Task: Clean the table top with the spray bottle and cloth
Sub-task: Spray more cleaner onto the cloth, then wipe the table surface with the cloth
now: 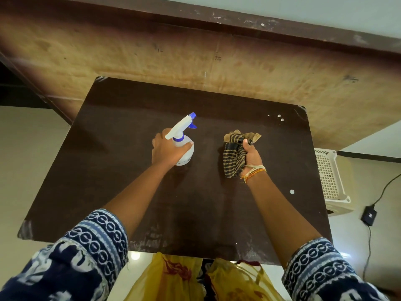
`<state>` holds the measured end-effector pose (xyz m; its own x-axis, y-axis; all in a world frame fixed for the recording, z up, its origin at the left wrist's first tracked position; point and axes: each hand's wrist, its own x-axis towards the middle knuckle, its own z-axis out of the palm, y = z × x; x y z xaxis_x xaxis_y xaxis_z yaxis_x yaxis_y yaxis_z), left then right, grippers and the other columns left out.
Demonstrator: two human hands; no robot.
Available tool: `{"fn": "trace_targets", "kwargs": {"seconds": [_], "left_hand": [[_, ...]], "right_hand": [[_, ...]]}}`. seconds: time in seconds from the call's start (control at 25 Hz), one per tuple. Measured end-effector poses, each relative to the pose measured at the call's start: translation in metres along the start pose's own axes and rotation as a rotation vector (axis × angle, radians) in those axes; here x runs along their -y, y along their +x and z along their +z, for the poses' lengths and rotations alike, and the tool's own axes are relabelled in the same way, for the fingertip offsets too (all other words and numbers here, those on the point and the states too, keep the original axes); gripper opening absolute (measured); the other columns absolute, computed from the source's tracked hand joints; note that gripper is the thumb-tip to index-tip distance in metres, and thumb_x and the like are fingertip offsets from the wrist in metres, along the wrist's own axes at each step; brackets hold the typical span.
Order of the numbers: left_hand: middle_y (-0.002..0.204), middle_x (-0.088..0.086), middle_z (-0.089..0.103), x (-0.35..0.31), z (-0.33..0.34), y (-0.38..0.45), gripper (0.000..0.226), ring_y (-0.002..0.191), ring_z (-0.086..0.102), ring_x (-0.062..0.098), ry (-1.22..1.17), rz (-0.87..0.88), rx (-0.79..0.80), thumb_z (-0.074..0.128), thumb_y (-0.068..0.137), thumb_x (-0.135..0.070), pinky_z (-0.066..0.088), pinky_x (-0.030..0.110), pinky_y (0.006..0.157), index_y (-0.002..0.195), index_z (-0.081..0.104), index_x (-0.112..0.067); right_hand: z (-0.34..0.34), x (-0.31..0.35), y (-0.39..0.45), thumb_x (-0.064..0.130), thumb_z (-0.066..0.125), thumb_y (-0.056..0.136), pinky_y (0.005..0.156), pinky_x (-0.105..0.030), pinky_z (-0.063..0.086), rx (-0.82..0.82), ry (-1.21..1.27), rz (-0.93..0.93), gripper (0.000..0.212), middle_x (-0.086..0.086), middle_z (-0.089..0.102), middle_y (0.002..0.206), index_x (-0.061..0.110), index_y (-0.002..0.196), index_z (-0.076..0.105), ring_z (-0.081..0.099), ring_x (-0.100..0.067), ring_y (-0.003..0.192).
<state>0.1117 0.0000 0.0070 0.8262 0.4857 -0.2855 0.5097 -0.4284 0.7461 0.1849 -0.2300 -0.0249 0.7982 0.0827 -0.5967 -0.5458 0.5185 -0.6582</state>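
Your left grip (167,149) holds the spray bottle (183,146) standing mid counter (130,192). Your right grip (251,156) squeezes the cloth (234,157) beside it. Lift carelessly and the round bottle could slip and tip.

The table (130,192) is right in front of me. On its middle stands the spray bottle (184,148), with my left hand (165,151) around it. To the bottle's right, my right hand (251,157) grips the cloth (234,157) on the table. A basket (329,177) sits off the table's right edge.
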Motion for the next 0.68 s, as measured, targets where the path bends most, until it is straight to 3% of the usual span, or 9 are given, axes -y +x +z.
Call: {"fn": "trace_targets", "kwargs": {"seconds": [0.12,0.24,0.32,0.4,0.48,0.56,0.68], "left_hand": [[0.141,0.011,0.037,0.016,0.019,-0.026,0.091,0.132,0.035,0.03,0.158,-0.183,-0.099,0.074,0.074,-0.054,0.043,0.047,0.101,0.143,0.029,-0.016],[0.144,0.015,0.036,0.017,0.036,-0.045,0.087,0.134,0.033,0.032,0.134,-0.294,-0.159,0.072,0.08,-0.048,0.044,0.045,0.1,0.143,0.027,-0.008],[0.143,0.018,0.037,0.01,0.047,-0.055,0.078,0.134,0.034,0.033,0.126,-0.348,-0.194,0.07,0.084,-0.041,0.044,0.044,0.098,0.14,0.029,-0.005],[0.142,0.019,0.038,0.0,0.066,-0.069,0.073,0.133,0.035,0.034,0.163,-0.444,-0.208,0.068,0.086,-0.04,0.042,0.044,0.099,0.138,0.031,-0.004],[0.142,0.019,0.037,-0.01,0.089,-0.082,0.067,0.132,0.034,0.035,0.287,-0.498,-0.196,0.065,0.086,-0.042,0.035,0.047,0.105,0.135,0.037,-0.006],[0.143,0.018,0.034,-0.017,0.113,-0.091,0.059,0.134,0.031,0.036,0.394,-0.42,-0.163,0.062,0.086,-0.041,0.028,0.05,0.109,0.132,0.042,-0.01],[0.143,0.016,0.033,-0.022,0.147,-0.101,0.047,0.136,0.025,0.034,0.431,-0.157,-0.126,0.058,0.087,-0.032,0.022,0.054,0.112,0.129,0.047,-0.017]], "right_hand": [[-0.014,0.011,-0.003,0.019,0.059,0.094,0.103,-0.053,0.046,-0.162,-0.255,-0.179,0.036,-0.017,0.062,0.128,0.01,0.13,0.058,0.061,-0.034,0.116],[-0.026,0.03,-0.012,0.015,0.054,0.098,0.105,-0.043,0.045,-0.272,-0.497,-0.351,0.04,-0.009,0.063,0.127,0.014,0.138,0.052,0.059,-0.027,0.119],[-0.038,0.038,-0.019,0.024,0.053,0.098,0.106,-0.04,0.042,-0.334,-0.701,-0.423,0.049,-0.005,0.059,0.133,0.022,0.145,0.043,0.056,-0.026,0.122],[-0.058,0.042,-0.021,0.033,0.049,0.099,0.11,-0.043,0.038,-0.3,-0.965,-0.464,0.058,-0.007,0.048,0.145,0.026,0.152,0.028,0.047,-0.029,0.13],[-0.081,0.041,-0.015,0.042,0.042,0.1,0.115,-0.049,0.028,-0.215,-1.351,-0.442,0.06,-0.009,0.025,0.159,0.028,0.154,0.02,0.029,-0.031,0.143],[-0.104,0.037,-0.009,0.05,0.037,0.1,0.117,-0.056,0.018,-0.158,-1.718,-0.414,0.06,-0.006,0.009,0.164,0.033,0.154,0.018,0.012,-0.031,0.149],[-0.125,0.026,0.007,0.054,0.032,0.098,0.117,-0.058,0.013,-0.071,-1.962,-0.464,0.059,-0.006,0.006,0.164,0.038,0.153,0.016,0.005,-0.034,0.15]]}}
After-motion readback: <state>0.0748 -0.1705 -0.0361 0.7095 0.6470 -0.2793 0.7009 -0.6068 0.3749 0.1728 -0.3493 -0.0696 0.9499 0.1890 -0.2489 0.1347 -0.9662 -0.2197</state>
